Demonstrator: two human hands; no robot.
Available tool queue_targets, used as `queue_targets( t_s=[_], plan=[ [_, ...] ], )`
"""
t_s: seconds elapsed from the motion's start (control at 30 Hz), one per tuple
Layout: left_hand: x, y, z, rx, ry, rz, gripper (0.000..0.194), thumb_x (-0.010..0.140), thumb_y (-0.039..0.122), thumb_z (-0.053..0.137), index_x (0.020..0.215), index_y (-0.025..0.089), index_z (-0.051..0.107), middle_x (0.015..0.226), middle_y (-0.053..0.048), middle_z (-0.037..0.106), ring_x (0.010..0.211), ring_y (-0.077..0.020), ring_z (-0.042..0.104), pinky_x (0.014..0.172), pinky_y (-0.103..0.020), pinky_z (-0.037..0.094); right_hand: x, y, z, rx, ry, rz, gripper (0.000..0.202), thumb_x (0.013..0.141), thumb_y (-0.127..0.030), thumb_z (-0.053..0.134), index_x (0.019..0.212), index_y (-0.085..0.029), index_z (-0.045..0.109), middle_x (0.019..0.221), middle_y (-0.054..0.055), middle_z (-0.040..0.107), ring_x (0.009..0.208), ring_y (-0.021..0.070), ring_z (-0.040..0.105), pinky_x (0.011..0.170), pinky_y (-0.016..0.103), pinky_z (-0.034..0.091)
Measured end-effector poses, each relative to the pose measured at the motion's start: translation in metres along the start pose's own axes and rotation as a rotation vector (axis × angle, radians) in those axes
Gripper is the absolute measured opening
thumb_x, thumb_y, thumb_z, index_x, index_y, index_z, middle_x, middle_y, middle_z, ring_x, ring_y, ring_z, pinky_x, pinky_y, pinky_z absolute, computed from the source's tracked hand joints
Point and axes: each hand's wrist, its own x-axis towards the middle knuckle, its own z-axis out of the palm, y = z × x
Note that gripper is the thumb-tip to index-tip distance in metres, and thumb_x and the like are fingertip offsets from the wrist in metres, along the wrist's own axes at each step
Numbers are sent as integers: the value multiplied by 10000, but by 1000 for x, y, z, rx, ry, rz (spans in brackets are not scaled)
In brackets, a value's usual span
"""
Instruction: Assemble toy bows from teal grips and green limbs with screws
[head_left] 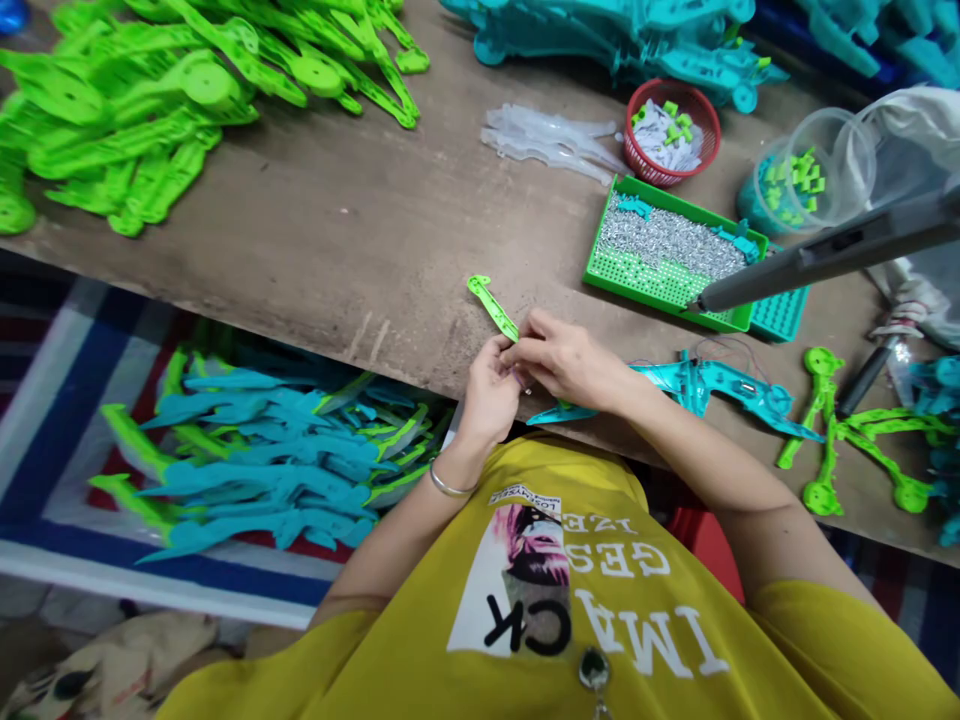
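Observation:
A slim light-green plastic part (493, 306) with a hooked, rounded far end sticks out from between my hands, just over the table's front edge. My left hand (489, 392), with a metal bangle at the wrist, is closed around its near end. From the right, my right hand (564, 358) meets it, thumb and fingers pressed together at that same end; whatever they pinch is hidden. Beneath my right forearm lies a teal plastic piece (694, 383) with thin wires on it, partly covered by the arm.
Green parts (202, 85) are heaped at left, teal bodies (600, 35) at the back. A green tray of small screws (675, 240), a red basket (671, 165) and a clear tub (787, 190) stand right, under a hanging dark tool (825, 250). Assembled teal-green pieces (277, 450) lie below left.

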Motion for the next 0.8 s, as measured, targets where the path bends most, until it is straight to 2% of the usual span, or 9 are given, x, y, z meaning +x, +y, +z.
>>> queue_targets(
  t_s=[0.17, 0.3, 0.4, 0.47, 0.63, 0.8],
  plan=[
    [-1, 4, 4, -116, -47, -55, 539, 669, 268, 901, 1086, 224, 564, 865, 27, 722, 812, -128, 714, 825, -271, 598, 11, 13, -2, 93, 132, 85, 164, 893, -104, 511, 948, -143, 661, 896, 66, 650, 830, 169, 586, 788, 294, 451],
    [-2, 9, 2, -132, -50, -98, 523, 684, 257, 889, 1098, 218, 571, 969, 11, 723, 890, -135, 717, 876, -301, 603, 17, 20, -3, 212, 125, 182, 153, 855, -107, 560, 915, -152, 692, 870, 36, 695, 797, 148, 612, 776, 283, 455],
    [-1, 13, 0, -136, -61, -129, 450, 720, 295, 858, 1066, 206, 584, 991, 3, 712, 916, -128, 709, 877, -290, 604, 20, 27, -4, 242, 102, 209, 143, 860, -139, 611, 911, -164, 742, 859, 27, 688, 819, 150, 614, 791, 296, 463],
    [0, 15, -1, -126, -57, -137, 426, 734, 318, 844, 1039, 209, 567, 929, 21, 699, 873, -121, 704, 855, -292, 611, 22, 31, -4, 266, 86, 207, 132, 867, -160, 643, 908, -177, 768, 842, 20, 672, 828, 151, 606, 800, 306, 469],
    [5, 16, 1, -99, -15, -151, 420, 716, 264, 820, 984, 226, 499, 816, 69, 664, 758, -113, 680, 738, -284, 609, 27, 36, -5, 332, 10, 174, 141, 884, -208, 667, 916, -198, 804, 803, 7, 652, 806, 140, 579, 823, 321, 479],
    [12, 16, 0, -124, -12, -154, 397, 712, 276, 819, 928, 215, 491, 762, 76, 639, 726, -114, 682, 761, -310, 601, 26, 33, -10, 318, 6, 178, 290, 814, -101, 563, 958, -195, 795, 833, 14, 672, 816, 148, 612, 807, 315, 494]
  ],
)
